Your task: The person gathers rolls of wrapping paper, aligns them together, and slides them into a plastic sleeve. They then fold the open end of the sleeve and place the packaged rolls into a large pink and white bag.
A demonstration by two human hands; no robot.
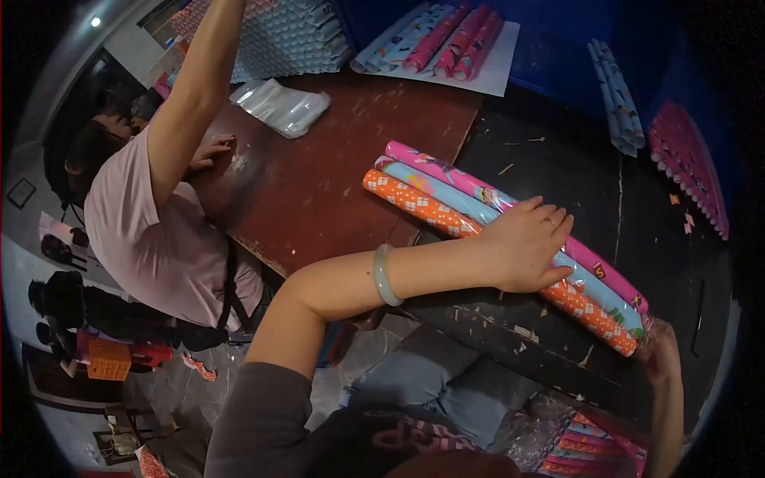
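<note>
Three wrapping paper rolls lie side by side in clear plastic film: a pink roll (598, 267), a light blue roll (594, 285) and an orange roll with white marks (422, 201). My left hand (526, 245) lies across the middle of the bundle, fingers over the pink side and thumb apart, holding it against the dark table. At the bundle's right end, my right hand (661, 354) is closed around the gathered clear film (647, 338); its fingers are partly hidden.
A co-worker in a pink shirt (151, 239) sits at the red-brown table (351, 151). Clear plastic sleeves (283, 107) lie there, with blue and pink rolls (434, 44) behind. More rolls (615, 99) stand at the right. Packed rolls (590, 446) are below the table edge.
</note>
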